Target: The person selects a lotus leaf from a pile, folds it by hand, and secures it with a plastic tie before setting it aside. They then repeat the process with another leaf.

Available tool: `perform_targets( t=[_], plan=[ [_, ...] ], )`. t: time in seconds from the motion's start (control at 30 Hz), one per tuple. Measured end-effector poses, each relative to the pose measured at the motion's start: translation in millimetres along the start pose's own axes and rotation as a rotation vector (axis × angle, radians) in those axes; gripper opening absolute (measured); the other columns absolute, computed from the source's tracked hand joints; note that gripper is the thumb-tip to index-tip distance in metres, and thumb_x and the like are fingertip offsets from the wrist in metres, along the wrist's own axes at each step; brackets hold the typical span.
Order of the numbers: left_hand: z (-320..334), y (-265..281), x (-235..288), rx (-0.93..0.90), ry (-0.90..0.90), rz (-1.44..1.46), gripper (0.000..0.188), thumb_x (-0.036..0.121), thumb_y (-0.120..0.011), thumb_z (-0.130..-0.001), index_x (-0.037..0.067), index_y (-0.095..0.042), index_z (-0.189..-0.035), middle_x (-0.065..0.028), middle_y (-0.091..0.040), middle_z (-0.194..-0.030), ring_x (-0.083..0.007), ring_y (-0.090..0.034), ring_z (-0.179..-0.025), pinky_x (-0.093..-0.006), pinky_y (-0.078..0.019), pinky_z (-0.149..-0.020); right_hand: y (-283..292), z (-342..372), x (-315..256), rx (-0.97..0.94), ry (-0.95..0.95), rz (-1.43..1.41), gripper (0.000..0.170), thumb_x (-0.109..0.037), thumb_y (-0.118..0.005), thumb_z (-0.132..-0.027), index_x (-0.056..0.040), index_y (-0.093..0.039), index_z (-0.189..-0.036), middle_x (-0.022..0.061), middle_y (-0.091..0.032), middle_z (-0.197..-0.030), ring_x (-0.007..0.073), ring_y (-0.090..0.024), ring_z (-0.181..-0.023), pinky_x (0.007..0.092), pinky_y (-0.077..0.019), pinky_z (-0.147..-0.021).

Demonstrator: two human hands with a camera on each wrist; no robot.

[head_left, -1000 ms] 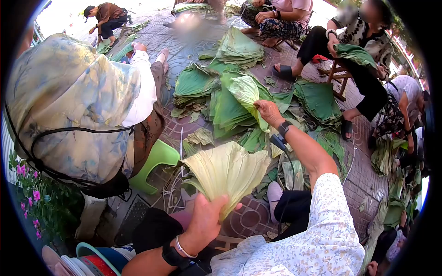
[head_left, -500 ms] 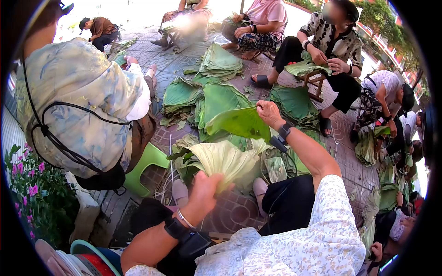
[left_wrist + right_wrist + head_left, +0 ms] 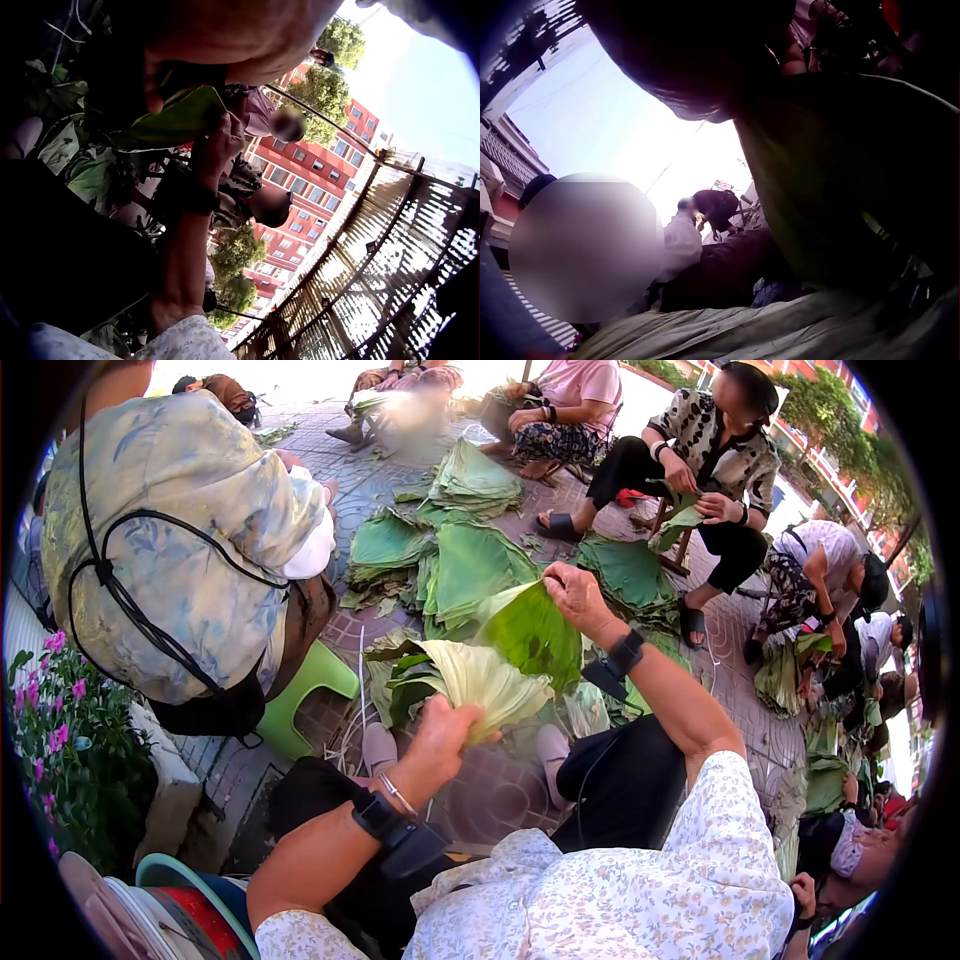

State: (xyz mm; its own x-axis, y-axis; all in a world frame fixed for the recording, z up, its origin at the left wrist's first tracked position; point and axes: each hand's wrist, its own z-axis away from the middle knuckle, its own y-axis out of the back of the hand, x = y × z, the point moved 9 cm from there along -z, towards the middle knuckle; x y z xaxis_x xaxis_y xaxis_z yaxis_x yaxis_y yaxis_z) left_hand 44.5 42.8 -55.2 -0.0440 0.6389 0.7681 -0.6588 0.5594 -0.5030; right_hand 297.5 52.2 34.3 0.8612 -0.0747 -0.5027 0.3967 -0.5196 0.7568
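In the head view my left hand (image 3: pixel 440 735) grips a fan-shaped bundle of pale lotus leaves (image 3: pixel 485 678) at its narrow end. Darker green leaf edges show along the bundle's left side. My right hand (image 3: pixel 582 603) pinches a single green lotus leaf (image 3: pixel 540 643) by its upper edge. This leaf hangs half spread from the fingertips and overlaps the bundle's far right side. From the left wrist view, the right hand (image 3: pixel 223 141) appears beyond the green leaf (image 3: pixel 176 120). The right wrist view is dark, with the leaf (image 3: pixel 802 187) hanging beside the hand.
Stacked lotus leaves (image 3: pixel 480 575) lie on the paving ahead, with another pile (image 3: pixel 625 575) farther right. A seated person (image 3: pixel 185 540) and a green stool (image 3: pixel 315 700) are close on the left. Other people sit around the piles. Pink flowers (image 3: pixel 60 735) grow at the left edge.
My right hand has drawn a leaf back from the stack, its green face now showing, and brought it beside the bundle. The left hand still grips the bundle. The head view has shifted.
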Motion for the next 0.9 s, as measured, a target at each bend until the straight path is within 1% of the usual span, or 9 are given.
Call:
perform_targets(
  t=[0.1, 0.17, 0.27, 0.37, 0.5, 0.6, 0.73, 0.83, 0.9],
  plan=[
    [2.6, 2.1, -6.3, -0.005, 0.019, -0.029, 0.024, -0.001, -0.051, -0.083, -0.007, -0.052, -0.107, -0.0161, -0.062, -0.097, -0.0243, -0.064, -0.078, -0.0363, -0.0578, -0.060, -17.4, 2.6, -9.1, -0.039, 0.052, -0.036, 0.018, -0.016, -0.053, -0.082, 0.0012, -0.057, -0.085, 0.0213, -0.060, -0.081, 0.0363, -0.059, -0.078, 0.0397, -0.0465, -0.070],
    [7.9, 2.1, -5.7, 0.023, -0.003, -0.016, 0.024, 0.000, -0.050, -0.080, -0.008, -0.056, -0.102, -0.0141, -0.064, -0.094, -0.0221, -0.064, -0.074, -0.0328, -0.0567, -0.059, -34.6, 6.1, -12.3, -0.157, 0.049, -0.046, 0.019, -0.018, -0.057, -0.080, 0.0003, -0.057, -0.083, 0.0207, -0.060, -0.078, 0.0359, -0.059, -0.075, 0.0397, -0.0459, -0.067],
    [6.6, 6.0, -12.3, 0.004, 0.046, -0.011, 0.026, 0.000, -0.051, -0.085, -0.005, -0.051, -0.111, -0.0146, -0.062, -0.100, -0.0238, -0.064, -0.080, -0.0372, -0.0583, -0.062, -64.4, 11.0, 2.1, -0.277, 0.078, -0.016, 0.022, -0.023, -0.061, -0.078, -0.0018, -0.058, -0.082, 0.0197, -0.060, -0.076, 0.0358, -0.059, -0.071, 0.0400, -0.0457, -0.065],
    [3.9, 9.8, -17.3, 0.005, 0.044, -0.009, 0.027, 0.000, -0.050, -0.085, -0.006, -0.051, -0.111, -0.0146, -0.061, -0.101, -0.0237, -0.064, -0.081, -0.0378, -0.0583, -0.062, -63.8, 11.7, 2.6, -0.215, 0.006, -0.036, 0.020, -0.023, -0.060, -0.078, -0.0032, -0.059, -0.081, 0.0188, -0.061, -0.078, 0.0362, -0.059, -0.074, 0.0406, -0.0463, -0.066],
    [4.2, 8.2, -19.5, -0.009, 0.071, -0.016, 0.026, 0.000, -0.049, -0.085, -0.006, -0.051, -0.111, -0.0143, -0.062, -0.101, -0.0235, -0.064, -0.081, -0.0379, -0.0582, -0.063, -46.5, -2.2, 0.1, -0.028, 0.055, 0.120, 0.017, -0.021, -0.058, -0.080, -0.0044, -0.058, -0.081, 0.0166, -0.061, -0.081, 0.0355, -0.059, -0.077, 0.0422, -0.0463, -0.068],
    [1.5, 9.1, -26.2, -0.013, 0.093, -0.019, 0.025, 0.000, -0.049, -0.086, -0.006, -0.052, -0.110, -0.0136, -0.062, -0.099, -0.0234, -0.064, -0.081, -0.0376, -0.0581, -0.063, -25.9, -4.2, -31.5, 0.039, 0.130, 0.159, 0.013, -0.018, -0.057, -0.081, -0.0050, -0.056, -0.082, 0.0148, -0.058, -0.080, 0.0335, -0.059, -0.075, 0.0417, -0.0460, -0.066],
    [-2.9, 13.1, -28.4, 0.042, 0.094, -0.053, 0.022, 0.001, -0.049, -0.086, -0.005, -0.053, -0.107, -0.0122, -0.062, -0.095, -0.0228, -0.064, -0.078, -0.0373, -0.0580, -0.063, -36.6, 10.5, -77.6, -0.136, 0.340, 0.032, 0.011, -0.018, -0.058, -0.081, -0.0064, -0.056, -0.080, 0.0125, -0.055, -0.075, 0.0310, -0.058, -0.072, 0.0393, -0.0459, -0.061],
    [-5.7, 16.3, -25.9, 0.079, 0.075, -0.051, 0.020, 0.000, -0.050, -0.086, -0.004, -0.053, -0.105, -0.0114, -0.062, -0.094, -0.0219, -0.064, -0.077, -0.0373, -0.0575, -0.063, -43.1, 26.2, -116.0, -0.179, 0.354, 0.024, 0.011, -0.018, -0.058, -0.081, -0.0075, -0.056, -0.080, 0.0113, -0.054, -0.074, 0.0305, -0.058, -0.071, 0.0395, -0.0457, -0.060],
    [-8.8, 16.7, -23.2, 0.090, 0.050, -0.035, 0.019, 0.000, -0.050, -0.085, -0.003, -0.053, -0.104, -0.0112, -0.062, -0.094, -0.0214, -0.064, -0.077, -0.0374, -0.0570, -0.063, -39.1, 36.2, -145.7, -0.230, 0.438, -0.022, 0.012, -0.008, -0.065, -0.078, -0.0026, -0.057, -0.084, 0.0118, -0.055, -0.074, 0.0295, -0.056, -0.067, 0.0362, -0.0460, -0.060]
  ],
)
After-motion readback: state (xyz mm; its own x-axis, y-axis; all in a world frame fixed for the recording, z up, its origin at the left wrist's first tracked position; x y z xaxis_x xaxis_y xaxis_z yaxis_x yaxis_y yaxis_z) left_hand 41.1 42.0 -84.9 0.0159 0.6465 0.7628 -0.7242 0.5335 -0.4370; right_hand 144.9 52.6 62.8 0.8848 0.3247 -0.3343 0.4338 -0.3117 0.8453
